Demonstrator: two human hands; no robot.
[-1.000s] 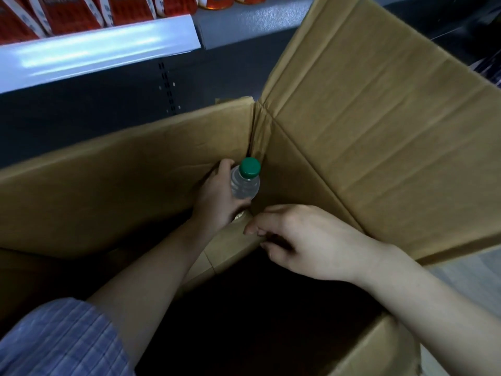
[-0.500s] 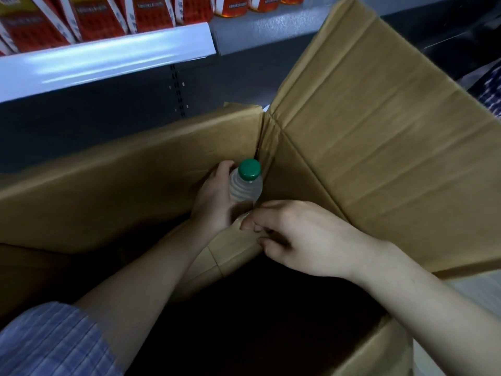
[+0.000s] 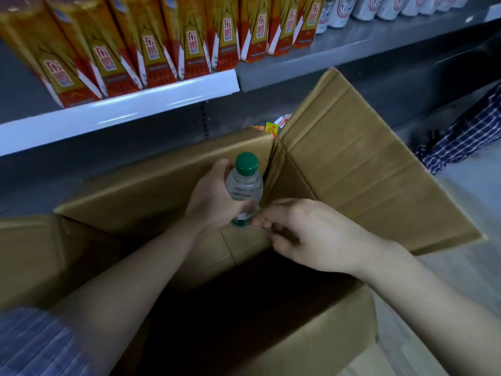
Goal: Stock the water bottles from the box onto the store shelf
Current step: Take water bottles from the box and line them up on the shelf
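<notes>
A: Where is the water bottle [image 3: 244, 187]?

B: It stands upright above the far inner corner of the open cardboard box [image 3: 168, 191], its green cap [image 3: 246, 163] up, and its clear body in the person's left hand [image 3: 214, 199]. The fingers of that hand are wrapped closed round the bottle's middle, with the thumb across the front.

A: And the right hand [image 3: 311, 234]?

B: It is just beside the bottle's lower end, near the green label band. Its fingers [image 3: 260, 221] are loosely curled, half open, and the fingertips are at or touching the bottle's base; whether they actually press it cannot be told. They grip nothing.

A: What of the box itself?

B: Its flaps are spread outward, the large right flap [image 3: 366, 169] lying wide. The inside is dark, so any other bottles in it cannot be made out.

A: And the store shelf [image 3: 119, 115]?

B: It runs behind the box, with a pale front edge. On it stand rows of red-and-gold drink cartons [image 3: 151, 52], and further right some white cans [image 3: 339, 12]. A plaid cloth [image 3: 466, 137] shows at the right edge.
</notes>
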